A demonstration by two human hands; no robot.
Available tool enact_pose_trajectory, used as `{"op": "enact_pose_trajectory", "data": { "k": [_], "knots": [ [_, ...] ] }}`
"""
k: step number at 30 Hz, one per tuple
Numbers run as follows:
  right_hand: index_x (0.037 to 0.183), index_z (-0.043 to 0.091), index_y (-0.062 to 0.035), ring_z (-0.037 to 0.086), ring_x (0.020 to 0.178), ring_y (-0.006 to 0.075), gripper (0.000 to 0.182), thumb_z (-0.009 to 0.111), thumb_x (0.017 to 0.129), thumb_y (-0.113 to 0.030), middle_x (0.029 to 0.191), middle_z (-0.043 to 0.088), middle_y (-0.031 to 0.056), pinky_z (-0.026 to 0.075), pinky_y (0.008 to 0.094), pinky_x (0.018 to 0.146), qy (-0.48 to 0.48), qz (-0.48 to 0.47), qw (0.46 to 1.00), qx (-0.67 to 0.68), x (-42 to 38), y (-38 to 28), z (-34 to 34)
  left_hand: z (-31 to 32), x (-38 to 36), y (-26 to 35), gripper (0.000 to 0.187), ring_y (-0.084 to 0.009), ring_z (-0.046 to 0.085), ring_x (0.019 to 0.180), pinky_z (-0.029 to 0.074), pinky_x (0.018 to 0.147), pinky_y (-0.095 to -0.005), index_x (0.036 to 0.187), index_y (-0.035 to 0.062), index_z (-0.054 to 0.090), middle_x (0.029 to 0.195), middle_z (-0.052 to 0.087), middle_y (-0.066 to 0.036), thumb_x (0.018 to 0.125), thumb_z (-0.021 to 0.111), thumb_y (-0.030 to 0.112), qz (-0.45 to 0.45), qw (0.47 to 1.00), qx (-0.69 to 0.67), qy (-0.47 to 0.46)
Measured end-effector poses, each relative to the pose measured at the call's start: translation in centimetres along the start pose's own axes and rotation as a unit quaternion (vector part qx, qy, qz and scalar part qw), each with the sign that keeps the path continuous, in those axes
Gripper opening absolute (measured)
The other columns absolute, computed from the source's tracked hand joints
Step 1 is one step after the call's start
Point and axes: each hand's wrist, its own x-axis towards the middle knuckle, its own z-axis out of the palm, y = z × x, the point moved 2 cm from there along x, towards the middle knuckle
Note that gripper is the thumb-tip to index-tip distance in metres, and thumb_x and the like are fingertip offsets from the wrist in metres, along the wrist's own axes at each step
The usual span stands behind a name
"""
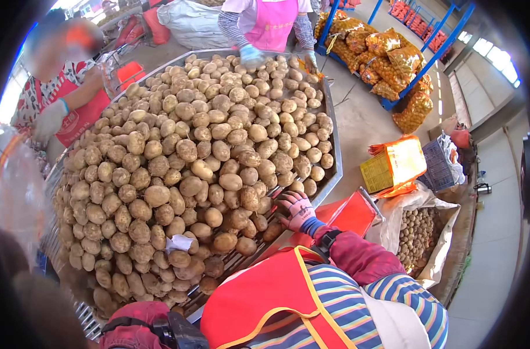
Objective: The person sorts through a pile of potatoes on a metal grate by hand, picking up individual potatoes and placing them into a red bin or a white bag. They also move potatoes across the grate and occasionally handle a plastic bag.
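A large heap of brown, soil-dusted potatoes covers a metal-rimmed slatted table in front of me. My right hand, in a pink glove with dark fingertips, rests at the table's near right edge. Its fingers are spread beside the nearest potatoes, and no potato shows in its grasp. Of my left arm only the red sleeve with a black strap shows at the bottom edge; the hand itself is hidden. A white scrap lies on the potatoes between my arms.
Beside my right arm is a red container, and beyond it an open sack of small potatoes. Yellow and grey crates stand behind. Two people work across the heap, one with a blue glove. Filled net bags load a blue cart.
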Motion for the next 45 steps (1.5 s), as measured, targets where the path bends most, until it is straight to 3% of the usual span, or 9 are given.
{"op": "enact_pose_trajectory", "data": {
  "k": [16, 18, 22, 26, 28, 32, 42, 43, 45],
  "knots": [
    [0.117, 0.057, -0.0160, 0.044, 0.120, 0.0269, 0.053, 0.067, 0.070, -0.039, 0.121, 0.055, 0.0075, 0.030, 0.0427, 0.104, -0.013, 0.005, 1.000, -0.006, 0.7, 0.3, -0.3, 6.9, -1.4, -0.1, 0.032, -0.0258, 0.062, 0.084, 0.050, 0.078, -0.0397, 0.089, 0.0072, 0.065, 0.089, 0.063, -0.008, 0.065, 0.077, 0.025, -0.057, 0.996, -0.047, -0.053],
    [0.118, 0.057, -0.0161, 0.044, 0.120, 0.0274, 0.055, 0.069, 0.069, -0.038, 0.121, 0.054, 0.0081, 0.030, 0.0430, 0.104, -0.001, 0.000, 1.000, 0.003, 0.7, 0.4, -0.3, 9.8, -3.1, -1.0, 0.041, -0.0290, 0.062, 0.092, 0.048, 0.084, -0.0426, 0.100, 0.0071, 0.065, 0.096, 0.065, -0.008, 0.064, 0.078, 0.021, -0.090, 0.982, -0.071, -0.152],
    [0.124, 0.052, -0.0157, 0.039, 0.124, 0.0303, 0.065, 0.071, 0.066, -0.040, 0.128, 0.049, 0.0111, 0.027, 0.0454, 0.106, -0.008, 0.025, 0.999, 0.021, 0.6, 0.7, 0.2, 13.9, -5.8, -2.1, 0.052, -0.0267, 0.058, 0.100, 0.044, 0.092, -0.0398, 0.106, 0.0092, 0.062, 0.106, 0.062, -0.007, 0.061, 0.080, 0.028, -0.070, 0.988, -0.037, -0.136],
    [0.132, 0.045, -0.0176, 0.026, 0.133, 0.0385, 0.083, 0.075, 0.061, -0.047, 0.141, 0.034, 0.0183, 0.017, 0.0562, 0.109, 0.029, 0.114, 0.993, 0.017, 1.1, 1.3, 0.3, 23.2, -12.6, -2.7, 0.088, -0.0325, 0.038, 0.127, 0.027, 0.104, -0.0493, 0.137, 0.0162, 0.038, 0.137, 0.042, -0.014, 0.065, 0.070, 0.056, -0.116, 0.871, -0.017, -0.478],
    [0.136, 0.042, -0.0232, 0.017, 0.136, 0.0442, 0.091, 0.076, 0.058, -0.055, 0.145, 0.024, 0.0216, 0.009, 0.0643, 0.107, -0.043, 0.136, 0.990, 0.006, 1.9, 1.4, 0.0, 27.1, -16.7, -1.9, 0.094, -0.0379, 0.026, 0.135, 0.014, 0.106, -0.0590, 0.146, 0.0293, 0.023, 0.147, 0.030, -0.015, 0.069, 0.064, 0.063, -0.088, 0.817, 0.038, -0.569],
    [0.138, 0.039, -0.0314, 0.012, 0.136, 0.0479, 0.090, 0.070, 0.060, -0.064, 0.148, 0.022, 0.0203, 0.005, 0.0695, 0.104, -0.156, 0.142, 0.977, -0.028, 4.6, 1.1, 0.2, 31.9, -20.2, -1.2, 0.095, -0.0411, 0.013, 0.139, 0.001, 0.107, -0.0646, 0.146, 0.0298, 0.023, 0.152, 0.018, -0.017, 0.068, 0.061, 0.069, -0.065, 0.791, -0.022, -0.608],
    [0.131, 0.046, -0.0393, 0.005, 0.132, 0.0583, 0.091, 0.076, 0.049, -0.065, 0.147, 0.021, 0.0212, 0.008, 0.0682, 0.105, -0.115, 0.173, 0.978, -0.019, 12.5, 3.1, -1.3, 39.4, -14.6, -6.1, 0.099, -0.0415, 0.011, 0.139, 0.014, 0.102, -0.0674, 0.143, 0.0377, 0.027, 0.155, 0.009, -0.006, 0.059, 0.072, 0.063, 0.040, 0.808, -0.043, -0.586],
    [0.132, 0.046, -0.0388, 0.005, 0.132, 0.0585, 0.093, 0.077, 0.047, -0.064, 0.147, 0.020, 0.0214, 0.009, 0.0681, 0.105, -0.109, 0.174, 0.979, -0.012, 13.1, 3.8, -1.1, 39.9, -12.5, -6.1, 0.102, -0.0424, 0.009, 0.139, 0.015, 0.098, -0.0724, 0.144, 0.0400, 0.023, 0.155, 0.005, -0.003, 0.058, 0.075, 0.060, 0.046, 0.746, -0.038, -0.663],
    [0.133, 0.045, -0.0376, 0.005, 0.132, 0.0576, 0.097, 0.078, 0.045, -0.063, 0.148, 0.018, 0.0217, 0.011, 0.0678, 0.105, -0.113, 0.178, 0.978, -0.010, 14.0, 5.2, -1.0, 41.3, -9.8, -5.9, 0.103, -0.0432, 0.008, 0.139, 0.015, 0.097, -0.0740, 0.145, 0.0409, 0.021, 0.156, 0.003, -0.002, 0.059, 0.075, 0.059, 0.047, 0.734, -0.028, -0.677]
  ]
}}
